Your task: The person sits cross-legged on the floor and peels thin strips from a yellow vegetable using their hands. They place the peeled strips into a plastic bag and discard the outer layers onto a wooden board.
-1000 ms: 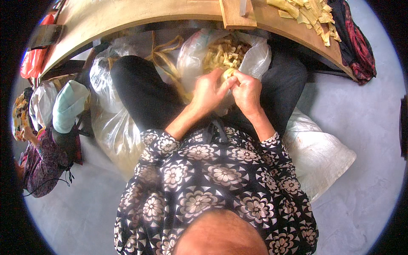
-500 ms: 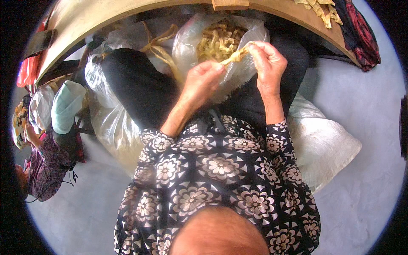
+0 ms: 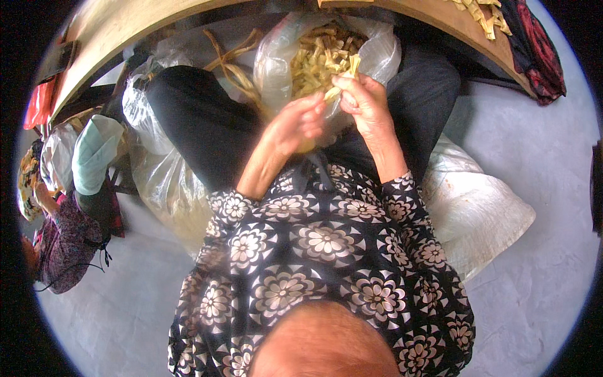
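Between the thumb and fingers of my right hand is a pale yellow knotted strip, its flared end pointing up and away. My left hand is just left of it, its fingers partly curled and blurred by motion; whether they touch the strip's lower end I cannot tell. Just beyond both hands, a clear plastic bag stands open between my knees. Inside the bag lie many similar yellowish knotted pieces. Long, untied yellow strips lie to the bag's left, by my left knee.
A curved wooden tabletop edge spans the far side, with more yellow pieces at its right. Dark red cloth hangs there. A white sack lies at my right, a clear plastic bag at my left. Another person sits far left.
My right hand has moved left and nearer, turning the knotted strip from sideways to upright. The left hand has drawn back slightly, its fingers loosened from their pinch on the strip.
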Action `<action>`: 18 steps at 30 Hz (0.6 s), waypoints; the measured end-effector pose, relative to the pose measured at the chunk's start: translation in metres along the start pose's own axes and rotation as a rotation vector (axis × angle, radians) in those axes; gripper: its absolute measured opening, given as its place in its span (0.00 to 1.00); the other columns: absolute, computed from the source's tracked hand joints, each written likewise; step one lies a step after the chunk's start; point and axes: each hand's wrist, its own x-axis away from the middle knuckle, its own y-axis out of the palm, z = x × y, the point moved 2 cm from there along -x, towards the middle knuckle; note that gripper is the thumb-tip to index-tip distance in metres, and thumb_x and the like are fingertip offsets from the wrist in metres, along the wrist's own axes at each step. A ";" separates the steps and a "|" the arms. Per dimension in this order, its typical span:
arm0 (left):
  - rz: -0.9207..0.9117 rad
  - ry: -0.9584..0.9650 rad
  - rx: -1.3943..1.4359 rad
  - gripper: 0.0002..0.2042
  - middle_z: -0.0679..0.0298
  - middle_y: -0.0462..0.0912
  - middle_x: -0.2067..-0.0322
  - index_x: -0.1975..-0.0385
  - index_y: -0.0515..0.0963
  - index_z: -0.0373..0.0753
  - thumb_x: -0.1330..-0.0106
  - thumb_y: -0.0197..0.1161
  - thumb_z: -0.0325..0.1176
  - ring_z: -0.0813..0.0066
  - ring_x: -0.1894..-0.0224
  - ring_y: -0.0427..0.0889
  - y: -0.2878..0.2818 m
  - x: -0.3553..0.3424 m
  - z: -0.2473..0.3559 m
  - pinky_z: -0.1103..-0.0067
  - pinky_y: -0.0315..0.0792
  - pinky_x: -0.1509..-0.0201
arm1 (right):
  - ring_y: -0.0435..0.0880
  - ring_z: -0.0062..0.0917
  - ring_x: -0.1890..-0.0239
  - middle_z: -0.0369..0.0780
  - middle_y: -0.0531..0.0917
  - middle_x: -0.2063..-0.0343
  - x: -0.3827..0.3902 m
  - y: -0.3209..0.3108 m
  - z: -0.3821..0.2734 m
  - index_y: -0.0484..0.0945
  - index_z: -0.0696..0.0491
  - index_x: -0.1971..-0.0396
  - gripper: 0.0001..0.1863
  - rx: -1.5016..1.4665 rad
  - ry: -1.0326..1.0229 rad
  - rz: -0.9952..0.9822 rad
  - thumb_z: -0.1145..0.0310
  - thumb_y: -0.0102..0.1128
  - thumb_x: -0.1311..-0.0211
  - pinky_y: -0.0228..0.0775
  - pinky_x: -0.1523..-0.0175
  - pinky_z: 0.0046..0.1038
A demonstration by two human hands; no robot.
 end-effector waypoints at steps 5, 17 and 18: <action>0.053 0.103 -0.065 0.12 0.78 0.54 0.89 0.81 0.66 0.42 0.38 0.52 0.40 0.89 0.89 0.50 0.003 0.011 0.005 0.89 0.51 0.86 | 0.58 0.07 0.89 0.27 0.64 0.88 0.007 0.001 -0.011 0.74 0.58 0.74 0.08 -0.054 -0.002 -0.043 0.68 0.55 0.47 0.46 0.85 0.11; -0.063 0.213 -0.048 0.12 0.78 0.54 0.90 0.80 0.67 0.41 0.37 0.51 0.39 0.90 0.89 0.52 0.010 0.011 0.017 0.89 0.52 0.86 | 0.56 0.05 0.92 0.25 0.62 0.90 0.003 0.016 -0.024 0.70 0.55 0.74 0.03 -0.315 0.131 -0.220 0.73 0.51 0.44 0.44 0.86 0.09; 0.103 0.219 -0.011 0.11 0.77 0.55 0.90 0.80 0.67 0.41 0.38 0.51 0.38 0.89 0.88 0.53 0.012 0.014 0.012 0.88 0.53 0.85 | 0.56 0.05 0.91 0.25 0.62 0.90 0.009 0.016 -0.023 0.70 0.55 0.74 0.03 -0.329 0.134 -0.179 0.73 0.50 0.44 0.44 0.86 0.09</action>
